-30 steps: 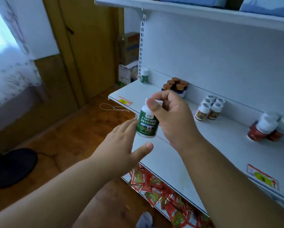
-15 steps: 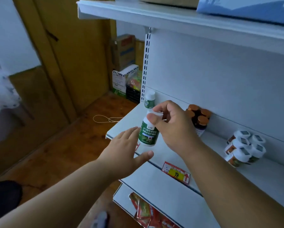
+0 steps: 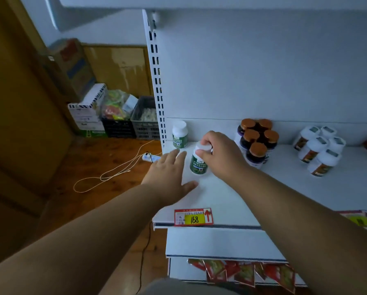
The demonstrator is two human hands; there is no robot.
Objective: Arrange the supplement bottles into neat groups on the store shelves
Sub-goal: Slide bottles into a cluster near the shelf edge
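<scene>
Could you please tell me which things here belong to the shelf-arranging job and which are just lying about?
Belongs to the job:
- green-label bottle, gripped by its cap in the right hand
- second green-label bottle
- copper-capped bottles
- white-capped bottles
- left hand, open

Lying about:
- price tag
- power strip
- crates
- cardboard boxes
</scene>
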